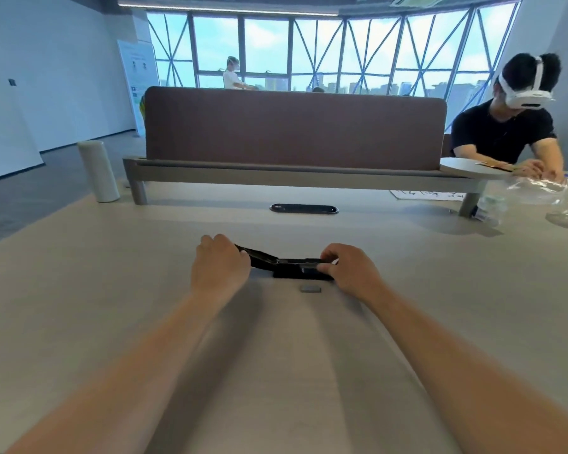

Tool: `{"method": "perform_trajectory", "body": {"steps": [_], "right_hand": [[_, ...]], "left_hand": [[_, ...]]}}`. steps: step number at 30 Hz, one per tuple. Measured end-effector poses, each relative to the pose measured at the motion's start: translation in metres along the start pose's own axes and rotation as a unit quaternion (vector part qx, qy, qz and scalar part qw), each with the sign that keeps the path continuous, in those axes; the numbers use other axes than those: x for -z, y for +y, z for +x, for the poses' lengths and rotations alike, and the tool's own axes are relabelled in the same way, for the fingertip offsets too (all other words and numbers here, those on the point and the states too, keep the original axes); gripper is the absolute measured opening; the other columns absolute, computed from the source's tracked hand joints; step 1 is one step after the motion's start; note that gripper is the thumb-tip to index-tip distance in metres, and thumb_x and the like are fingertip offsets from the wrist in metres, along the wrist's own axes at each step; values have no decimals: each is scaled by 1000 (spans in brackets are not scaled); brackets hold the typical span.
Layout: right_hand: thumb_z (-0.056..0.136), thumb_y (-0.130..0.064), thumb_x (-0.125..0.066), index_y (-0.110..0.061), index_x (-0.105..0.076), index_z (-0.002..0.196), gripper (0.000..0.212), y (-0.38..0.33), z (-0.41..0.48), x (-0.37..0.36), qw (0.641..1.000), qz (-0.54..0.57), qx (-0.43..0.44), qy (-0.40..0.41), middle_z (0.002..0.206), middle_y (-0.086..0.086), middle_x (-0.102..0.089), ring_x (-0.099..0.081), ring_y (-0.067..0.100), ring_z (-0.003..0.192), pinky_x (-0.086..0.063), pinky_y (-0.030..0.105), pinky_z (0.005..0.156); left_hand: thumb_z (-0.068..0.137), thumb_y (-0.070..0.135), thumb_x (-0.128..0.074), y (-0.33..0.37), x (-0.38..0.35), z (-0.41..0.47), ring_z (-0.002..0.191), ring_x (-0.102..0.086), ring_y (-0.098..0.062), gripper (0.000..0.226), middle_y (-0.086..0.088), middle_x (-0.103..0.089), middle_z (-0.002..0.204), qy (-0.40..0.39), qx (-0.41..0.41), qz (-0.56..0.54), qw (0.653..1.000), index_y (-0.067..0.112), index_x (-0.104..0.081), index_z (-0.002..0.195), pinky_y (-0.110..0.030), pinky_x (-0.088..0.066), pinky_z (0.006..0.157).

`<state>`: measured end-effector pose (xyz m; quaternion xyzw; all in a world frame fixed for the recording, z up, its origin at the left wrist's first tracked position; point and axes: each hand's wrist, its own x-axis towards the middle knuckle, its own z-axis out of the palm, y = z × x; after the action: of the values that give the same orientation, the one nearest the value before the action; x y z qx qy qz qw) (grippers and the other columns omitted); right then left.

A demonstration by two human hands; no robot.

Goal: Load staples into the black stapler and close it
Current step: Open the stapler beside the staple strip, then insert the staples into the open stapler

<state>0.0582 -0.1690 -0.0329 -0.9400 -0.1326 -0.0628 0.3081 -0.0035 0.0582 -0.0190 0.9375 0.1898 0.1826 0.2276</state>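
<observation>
Both bare forearms reached forward from the bottom edge over the pale wood-grain desk. At mid-desk lay the black hinged stapler, swung open nearly flat. The left hand was closed over the raised top arm at the stapler's left end. The right hand had thumb and fingers pinched together at the open channel on the right end; whether a staple strip sat between them could not be determined. A small grey rectangular block of staples rested on the desk just in front of the stapler, apart from both hands.

Beyond the stapler, a black oval cable port was set into the surface. A brown fabric divider panel stood along the far edge on a grey metal rail. A white cylindrical container stood upright at the far left. At the far right lay clear crumpled plastic packaging, and a seated person in a black shirt wore a white headset. Tall windows with blue diagonal bracing closed the room.
</observation>
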Motion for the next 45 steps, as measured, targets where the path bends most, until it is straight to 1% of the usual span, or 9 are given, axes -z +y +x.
{"method": "perform_trajectory", "body": {"steps": [6, 9, 13, 17, 20, 24, 31, 36, 45], "right_hand": [[86, -32, -70, -18, -61, 117, 35, -1, -9, 3, 1000, -15, 7, 16, 113, 1, -59, -60, 20, 97, -40, 27, 78], [86, -31, -69, -19, -59, 100, 22, -3, -18, 9, 998, -44, 27, 27, 101, -1, -57, -58, 20, 84, -45, 30, 73], [80, -34, -71, -24, -68, 87, 13, -5, -31, 9, 994, -69, 44, -66, 89, -5, -68, -62, 17, 83, -52, 34, 73], [82, -33, -71, -24, -74, 99, 20, -8, -34, 5, 992, -76, 70, -74, 98, -4, -69, -58, 14, 85, -43, 27, 71], [81, -28, -70, -25, -74, 94, 14, -7, -31, 4, 993, -65, 68, -66, 87, -8, -64, -57, 14, 80, -39, 26, 65], [81, -27, -69, -25, -73, 89, 10, -5, -29, 3, 993, -70, 75, -63, 86, -8, -65, -58, 15, 80, -43, 29, 67], [89, -25, -65, -22, -71, 94, 8, -6, -6, 24, 993, -71, 97, -13, 86, -7, -62, -59, 15, 82, -47, 29, 73], [88, -26, -66, -22, -71, 93, 8, -4, 14, 24, 992, -84, 93, -7, 87, -7, -59, -57, 18, 86, -49, 34, 77], [88, -25, -66, -20, -72, 92, 9, -1, 23, 17, 992, -80, 89, -42, 85, -6, -63, -59, 16, 81, -44, 29, 69]], "left_hand": [[88, 25, -54, 5, 2, -11, 108, -48, -35, 39, -18, -50, 119, 57, -54, 57, 995, 2, -50, 119, -41, -42, 88], [87, 22, -57, 13, 4, -15, 110, -47, -31, 36, -13, -50, 119, 86, -127, 41, 987, 7, -56, 120, -39, -41, 92], [90, 23, -57, 27, -1, -26, 102, -55, -23, 21, -4, -57, 111, 17, -191, -20, 981, 15, -62, 109, -36, -47, 85], [91, 28, -56, 39, -13, -38, 95, -60, -23, 13, 1, -64, 101, -52, -191, 7, 980, 21, -63, 99, -36, -48, 75], [92, 29, -55, 41, -20, -43, 96, -61, -24, 17, 0, -64, 106, -65, -203, 35, 976, 21, -63, 105, -33, -43, 71], [92, 29, -57, 42, -26, -44, 95, -61, -24, 18, -3, -66, 106, -82, -228, 12, 970, 19, -64, 105, -35, -47, 75], [93, 27, -58, 56, -31, -23, 95, -61, -18, 20, 3, -66, 106, -13, -259, -43, 965, 20, -66, 110, -34, -50, 82], [95, 23, -55, 64, -37, -4, 111, -56, -19, 28, 0, -67, 119, -42, -267, -22, 963, 19, -64, 122, -34, -46, 92], [96, 19, -51, 61, -49, 9, 112, -56, -20, 28, -1, -68, 117, -67, -261, -7, 963, 18, -66, 120, -34, -45, 91]]}}
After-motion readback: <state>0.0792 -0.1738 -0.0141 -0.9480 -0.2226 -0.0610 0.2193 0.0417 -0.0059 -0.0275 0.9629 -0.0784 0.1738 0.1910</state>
